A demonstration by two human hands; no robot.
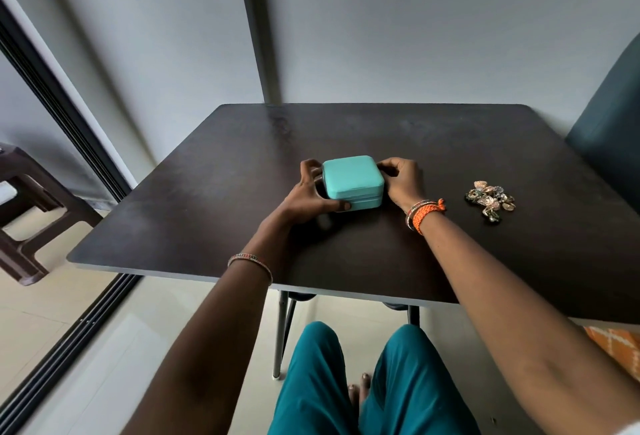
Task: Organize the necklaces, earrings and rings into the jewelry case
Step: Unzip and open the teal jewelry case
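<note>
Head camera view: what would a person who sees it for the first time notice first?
First, the closed turquoise jewelry case near the middle of the dark table, gripped by the left hand and right hand at its sides. Next, the glittering heap of jewelry lying apart to its right.

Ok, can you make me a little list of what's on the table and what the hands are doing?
case: turquoise jewelry case, lid closed, near the middle of the table
left hand: left hand grips the case's left side, thumb on its front edge
right hand: right hand holds the case's right side, fingers curled at the far corner
jewelry: tangled jewelry pile, lying apart to the right of the case, untouched
table: dark table
done so far: nothing packed yet
</note>
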